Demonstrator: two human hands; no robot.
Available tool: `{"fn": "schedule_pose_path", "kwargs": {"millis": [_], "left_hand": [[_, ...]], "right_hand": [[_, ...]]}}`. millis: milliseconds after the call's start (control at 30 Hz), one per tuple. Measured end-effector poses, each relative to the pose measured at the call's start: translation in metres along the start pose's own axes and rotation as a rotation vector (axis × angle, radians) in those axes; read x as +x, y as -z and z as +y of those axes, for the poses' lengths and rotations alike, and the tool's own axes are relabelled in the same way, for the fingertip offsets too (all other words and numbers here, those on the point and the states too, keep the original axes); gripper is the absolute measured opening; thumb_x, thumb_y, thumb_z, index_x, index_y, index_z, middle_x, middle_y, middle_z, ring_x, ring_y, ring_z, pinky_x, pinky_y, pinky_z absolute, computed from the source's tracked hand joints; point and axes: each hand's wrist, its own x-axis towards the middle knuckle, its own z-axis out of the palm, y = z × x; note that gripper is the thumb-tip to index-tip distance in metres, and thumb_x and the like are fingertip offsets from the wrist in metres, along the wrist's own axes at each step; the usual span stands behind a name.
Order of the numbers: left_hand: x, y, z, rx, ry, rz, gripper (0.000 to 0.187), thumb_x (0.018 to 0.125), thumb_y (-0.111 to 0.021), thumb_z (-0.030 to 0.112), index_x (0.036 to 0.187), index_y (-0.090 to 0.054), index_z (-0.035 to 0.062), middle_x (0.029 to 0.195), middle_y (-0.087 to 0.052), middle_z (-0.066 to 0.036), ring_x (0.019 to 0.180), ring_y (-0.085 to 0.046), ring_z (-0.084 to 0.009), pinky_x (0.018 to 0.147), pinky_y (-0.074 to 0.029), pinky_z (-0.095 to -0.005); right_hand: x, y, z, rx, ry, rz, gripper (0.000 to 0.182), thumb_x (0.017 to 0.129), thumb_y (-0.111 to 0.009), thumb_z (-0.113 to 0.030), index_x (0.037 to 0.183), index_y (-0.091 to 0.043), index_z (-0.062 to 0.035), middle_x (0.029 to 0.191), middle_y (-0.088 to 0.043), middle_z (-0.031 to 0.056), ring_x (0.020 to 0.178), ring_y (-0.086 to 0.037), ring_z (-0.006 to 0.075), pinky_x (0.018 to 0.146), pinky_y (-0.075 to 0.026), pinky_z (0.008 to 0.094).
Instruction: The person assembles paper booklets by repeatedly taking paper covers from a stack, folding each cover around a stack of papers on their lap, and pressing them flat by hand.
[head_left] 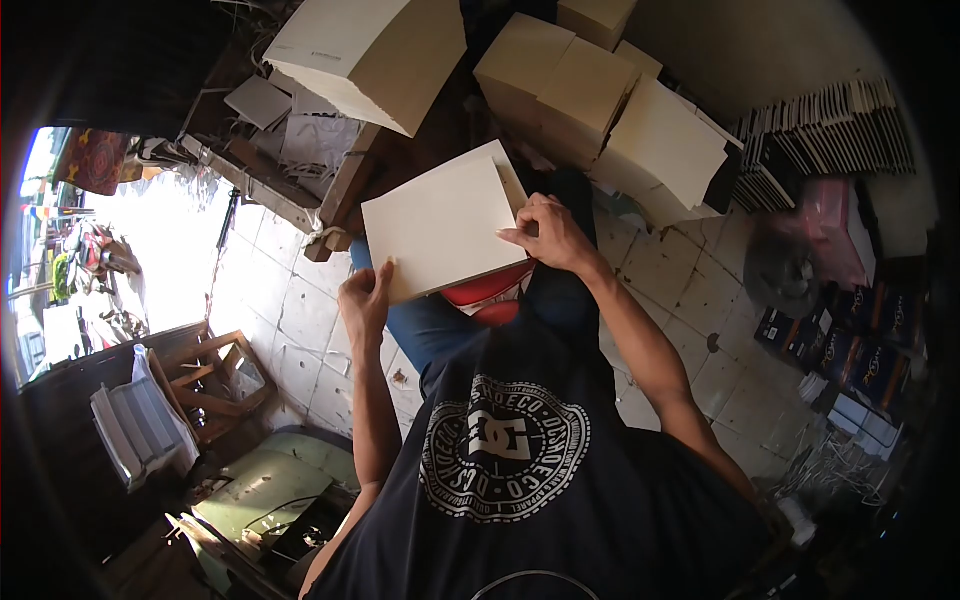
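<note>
Left hand [365,302]: pinches the near left corner of the pale sheet [440,225], with thumb flat on top and pointing forward, fingers curled mostly out of sight
Left forearm [370,390]: reaches almost straight forward, beside the left thigh
Right hand [550,232]: rests at the right edge of the pale sheet, with fingers bent inward and thumb stretched left over the edge; pinching or only touching, cannot tell
Right forearm [645,335]: slants forward and inward from an elbow carried out wide
Pale sheet: lies askew over the lap, between both hands, with right side farther forward than left, above blue jeans [425,335] and a red surface [487,290]
Around: large pale block [415,60] ahead, more stacked blocks [590,90] ahead to the right, wooden crate [348,188] ahead to the left, tiled floor [660,270] below
</note>
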Motion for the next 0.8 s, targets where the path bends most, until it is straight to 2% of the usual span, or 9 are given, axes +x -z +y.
{"fn": "schedule_pose_path", "kwargs": {"millis": [133,233,367,567,800], "left_hand": [[0.0,-0.002,-0.004,-0.005,-0.021,0.021,0.051,0.089,-0.072,0.037,0.063,-0.055,-0.0038,0.051,-0.044,-0.001,0.052,-0.037,-0.0082,0.048,-0.031,-0.0328],[0.0,-0.002,-0.005,0.008,-0.009,0.021,0.05,0.088,-0.073,0.036,0.065,-0.058,-0.0048,0.052,-0.048,-0.004,0.052,-0.041,-0.0088,0.049,-0.034,-0.0319],[-0.002,0.001,0.002,0.048,-0.002,0.023,0.046,0.088,-0.074,0.036,0.07,-0.063,-0.0052,0.054,-0.056,-0.007,0.052,-0.047,-0.0099,0.051,-0.039,-0.0322],[-0.002,0.003,0.004,0.065,0.021,0.012,0.045,0.087,-0.073,0.037,0.073,-0.066,-0.0055,0.055,-0.059,-0.009,0.052,-0.051,-0.0112,0.052,-0.041,-0.0328],[-0.006,0.008,0.011,0.083,0.082,-0.019,0.044,0.087,-0.074,0.038,0.077,-0.07,-0.0054,0.06,-0.063,-0.009,0.055,-0.056,-0.0119,0.054,-0.045,-0.0316]], "right_hand": [[-0.005,0.012,-0.022,-0.233,-0.036,0.031,0.04,0.079,-0.08,-0.04,0.07,-0.063,-0.0054,0.083,-0.057,0.0088,0.087,-0.057,0.0289,0.083,-0.044,0.0407],[-0.013,0.023,-0.028,-0.284,-0.074,-0.096,0.041,0.077,-0.08,-0.044,0.073,-0.066,-0.0061,0.084,-0.061,0.0071,0.09,-0.058,0.0267,0.085,-0.043,0.0405],[-0.023,0.04,-0.045,-0.357,0.06,-0.221,0.04,0.079,-0.077,-0.046,0.082,-0.073,-0.0059,0.086,-0.066,0.0042,0.093,-0.061,0.0221,0.086,-0.042,0.0384],[-0.017,0.034,-0.043,-0.393,0.095,-0.264,0.035,0.081,-0.075,-0.042,0.078,-0.073,-0.007,0.087,-0.068,0.003,0.093,-0.063,0.0206,0.086,-0.041,0.0374],[-0.019,0.029,-0.034,-0.325,0.13,-0.228,0.031,0.079,-0.079,-0.037,0.077,-0.073,-0.0061,0.085,-0.069,0.0057,0.092,-0.065,0.0238,0.084,-0.043,0.0391]]}}
